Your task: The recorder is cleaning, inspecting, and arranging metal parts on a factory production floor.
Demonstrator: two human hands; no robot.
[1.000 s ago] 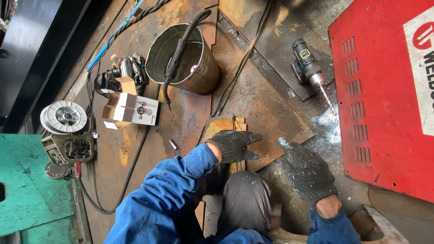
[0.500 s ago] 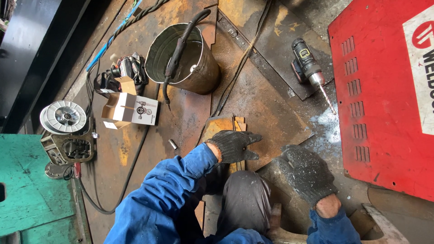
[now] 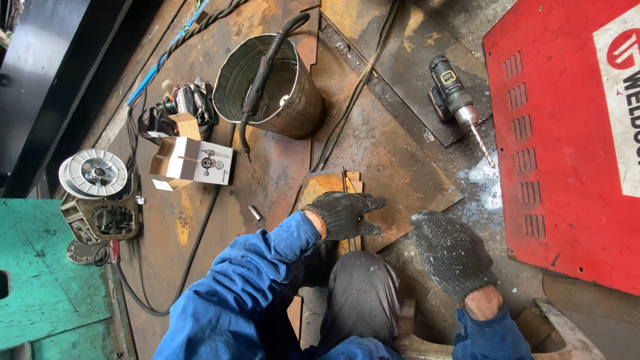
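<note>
while the left hand (image 3: 347, 215) in a dark knit glove lies flat and open on the small rusty stepped metal plate (image 3: 333, 187) on the floor, and the gloved right hand (image 3: 453, 253) rests open beside it, pressing evenly should keep the plate from sliding.

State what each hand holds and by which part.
Nothing is gripped. The left hand lies flat on small rusty plates; the right hand rests flat on the floor plate.
</note>
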